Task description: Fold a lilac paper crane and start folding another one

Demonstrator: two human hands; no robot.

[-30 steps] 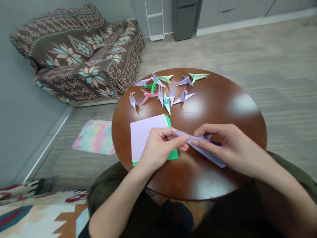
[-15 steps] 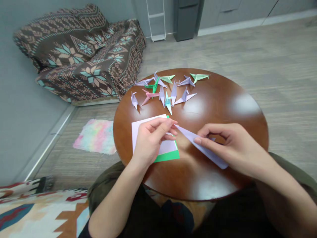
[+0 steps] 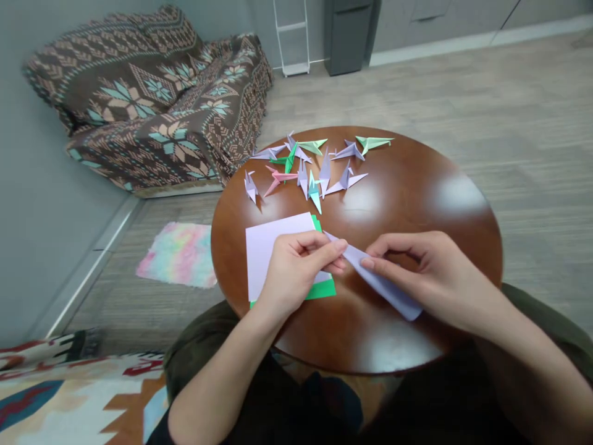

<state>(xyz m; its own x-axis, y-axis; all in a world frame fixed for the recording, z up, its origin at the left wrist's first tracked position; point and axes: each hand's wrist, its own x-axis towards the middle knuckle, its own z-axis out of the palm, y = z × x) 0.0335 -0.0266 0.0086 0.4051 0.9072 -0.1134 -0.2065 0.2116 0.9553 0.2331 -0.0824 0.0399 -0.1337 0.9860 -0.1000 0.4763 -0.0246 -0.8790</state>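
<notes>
A narrow folded sheet of lilac origami paper (image 3: 388, 290) is held slantwise above the table, its pointed tip to the upper left. My left hand (image 3: 301, 262) pinches it near the tip between thumb and fingers. Farther down its length, my right hand (image 3: 417, 272) grips it with thumb and forefinger. Partly under my left hand lies a stack of square origami paper (image 3: 269, 247), lilac on top with green sheets showing at the edges. Beyond the hands stand several folded paper cranes, among them a pink crane (image 3: 279, 178), a light blue crane (image 3: 314, 193) and a lilac crane (image 3: 347, 178).
The round brown table (image 3: 417, 185) is in front of my knees. A sofa (image 3: 152, 111) under a patterned cover stands at the back left, near a fluffy pastel mat (image 3: 180, 254). A white rack (image 3: 293, 37) and a dark grey bin (image 3: 348, 37) are by the far wall.
My left hand has moved right and slightly down, its thumb and fingers now closed farther along the folded paper. My right hand has barely moved; the paper's lower end has shifted slightly left and down.
</notes>
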